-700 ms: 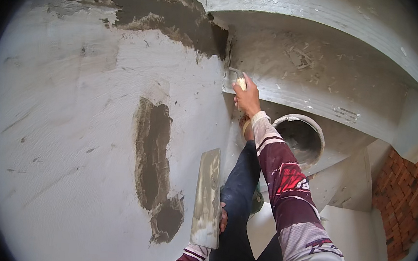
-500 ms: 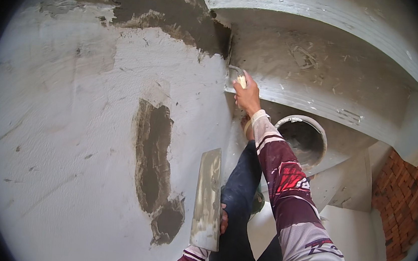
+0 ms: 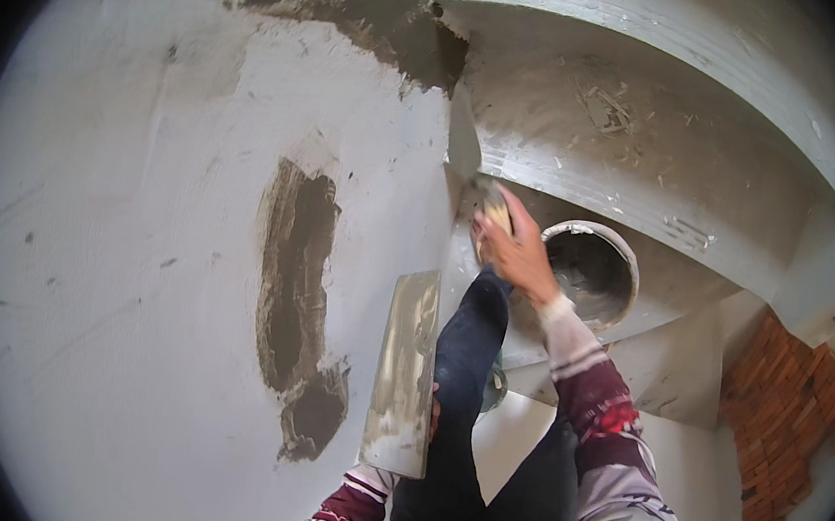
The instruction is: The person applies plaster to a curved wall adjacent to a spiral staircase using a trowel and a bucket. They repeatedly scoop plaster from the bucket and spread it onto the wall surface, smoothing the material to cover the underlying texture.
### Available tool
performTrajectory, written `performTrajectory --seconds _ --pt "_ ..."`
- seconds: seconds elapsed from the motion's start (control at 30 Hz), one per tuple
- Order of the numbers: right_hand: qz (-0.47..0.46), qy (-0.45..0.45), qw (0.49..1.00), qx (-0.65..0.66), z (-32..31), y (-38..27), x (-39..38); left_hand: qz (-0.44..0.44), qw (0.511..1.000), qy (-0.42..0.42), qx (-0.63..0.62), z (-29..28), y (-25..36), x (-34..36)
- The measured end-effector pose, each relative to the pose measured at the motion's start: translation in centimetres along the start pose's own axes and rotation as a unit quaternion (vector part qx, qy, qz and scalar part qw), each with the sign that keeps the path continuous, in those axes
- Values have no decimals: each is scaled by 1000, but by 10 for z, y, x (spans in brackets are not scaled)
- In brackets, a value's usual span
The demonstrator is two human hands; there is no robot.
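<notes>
One trowel (image 3: 486, 187) in the right hand (image 3: 519, 252), out in front of the body, grip clenched around its pale handle, fingers curled over. Grey blade pointing up and away, just beside the corner between the white wall (image 3: 136, 264) and the curved grey steps (image 3: 671, 134). Contact between blade and wall: cannot tell.

Lower down, near the left thigh, a long flat rectangular board (image 3: 402, 375), upright in view and streaked with grey and whitish smears. Held from behind by the left hand (image 3: 435, 413), grip mostly hidden, just a little of the fingers visible at the board's right edge.

Just right of the right hand and wrist, a round bucket (image 3: 630, 271) with a pale rim, open at the top, grey and dark inside. Maroon and white sleeves on both forearms; dark trousers (image 3: 469, 356) below, between board and right arm. Behind the leg, partly hidden, a small dark green object (image 3: 496, 387), too little visible to identify.

On the wall, left of the board, a tall rough grey-brown patch (image 3: 298, 269); higher up, a broad dark grey band (image 3: 351, 13) reaching to the corner. Far right, well apart from both hands, reddish-orange bricks (image 3: 788, 427) in slanting rows.
</notes>
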State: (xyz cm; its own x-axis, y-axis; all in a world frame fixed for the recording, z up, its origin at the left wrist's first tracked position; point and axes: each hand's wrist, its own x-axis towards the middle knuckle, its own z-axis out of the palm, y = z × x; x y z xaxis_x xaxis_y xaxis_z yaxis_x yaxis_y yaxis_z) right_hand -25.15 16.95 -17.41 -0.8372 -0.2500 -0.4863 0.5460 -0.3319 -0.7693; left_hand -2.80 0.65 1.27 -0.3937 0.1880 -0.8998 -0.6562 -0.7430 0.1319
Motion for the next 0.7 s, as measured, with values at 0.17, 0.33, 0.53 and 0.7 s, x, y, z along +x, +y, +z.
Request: performTrajectory --seconds 0.17,0.33,0.53,0.7 --pt "81 -196 952 -222 -62 -54 -83 -4 997 9 -75 12 2 -4" --pt "243 -310 882 -259 -102 -94 -122 -1 997 -8 -72 17 -5 4" --pt "305 -334 846 -283 -129 -93 -137 8 998 -16 -64 23 -13 12" --pt "336 -378 814 -285 -132 -85 -148 11 998 -14 -56 27 -17 15"
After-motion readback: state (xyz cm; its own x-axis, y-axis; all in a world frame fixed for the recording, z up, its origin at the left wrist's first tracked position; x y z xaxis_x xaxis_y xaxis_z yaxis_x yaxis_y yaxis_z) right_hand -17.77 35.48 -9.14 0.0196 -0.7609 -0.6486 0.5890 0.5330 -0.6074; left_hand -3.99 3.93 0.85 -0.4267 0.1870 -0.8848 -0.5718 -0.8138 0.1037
